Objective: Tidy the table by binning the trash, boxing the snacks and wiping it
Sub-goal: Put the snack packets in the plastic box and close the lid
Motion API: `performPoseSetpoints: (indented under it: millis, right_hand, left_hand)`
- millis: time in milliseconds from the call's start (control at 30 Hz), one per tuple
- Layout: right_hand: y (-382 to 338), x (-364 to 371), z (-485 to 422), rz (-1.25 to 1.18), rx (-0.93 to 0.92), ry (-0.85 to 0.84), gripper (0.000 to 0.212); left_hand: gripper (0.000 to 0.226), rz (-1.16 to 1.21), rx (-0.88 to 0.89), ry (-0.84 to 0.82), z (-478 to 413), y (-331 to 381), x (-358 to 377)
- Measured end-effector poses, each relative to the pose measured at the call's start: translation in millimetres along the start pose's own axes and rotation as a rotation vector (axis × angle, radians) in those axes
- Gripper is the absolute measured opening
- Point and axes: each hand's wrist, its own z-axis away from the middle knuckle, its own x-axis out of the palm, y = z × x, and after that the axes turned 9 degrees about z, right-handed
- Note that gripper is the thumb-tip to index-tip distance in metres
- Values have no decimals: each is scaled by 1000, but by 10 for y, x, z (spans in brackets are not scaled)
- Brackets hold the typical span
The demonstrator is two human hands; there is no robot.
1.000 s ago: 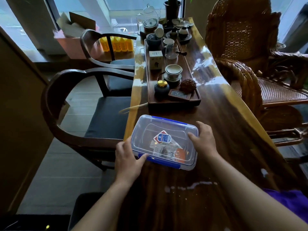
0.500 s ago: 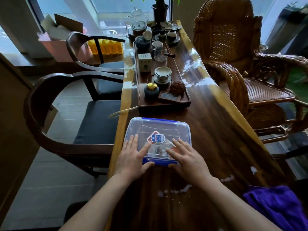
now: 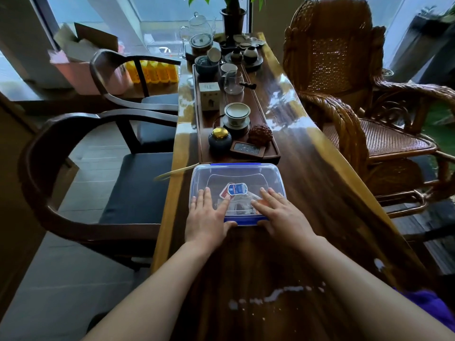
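Note:
A clear plastic box [image 3: 236, 175] with a blue-edged lid lies on the dark wooden table [image 3: 315, 193], snack packets visible inside through the lid. My left hand [image 3: 209, 217] rests flat on the lid's near left part, fingers spread, thumb at the front blue latch. My right hand [image 3: 278, 215] lies flat on the near right part, its thumb also at the front edge. White crumbs or spill [image 3: 275, 295] streak the table near me. A purple cloth [image 3: 428, 306] lies at the lower right edge.
A wooden tea tray [image 3: 270, 153] with cups, a jar and a small box sits right behind the plastic box. Further back stand a glass teapot [image 3: 199, 23] and a potted plant. Dark wooden chairs [image 3: 73, 168] stand left, a wicker chair [image 3: 344, 94] right.
Both hands went from gripping the box's sides to lying flat on its lid. The box now sits square to the table edge, close behind the tea tray.

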Motion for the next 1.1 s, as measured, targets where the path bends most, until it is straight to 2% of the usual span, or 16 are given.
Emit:
performPoseSetpoints:
  millis: [733,967,1100]
  right_hand:
    - [237,-45,-287,-88,6,-1,59]
    - [191,-235,-340,-110,53,-125,69]
    - [136,-358,-239,-134,110,-85,72]
  left_hand:
    - [76,19,-29,31,-309,44,12]
    - [82,1,-50,-96,-325,2,-73]
    - [84,-19,21,13,-197,-17,-161]
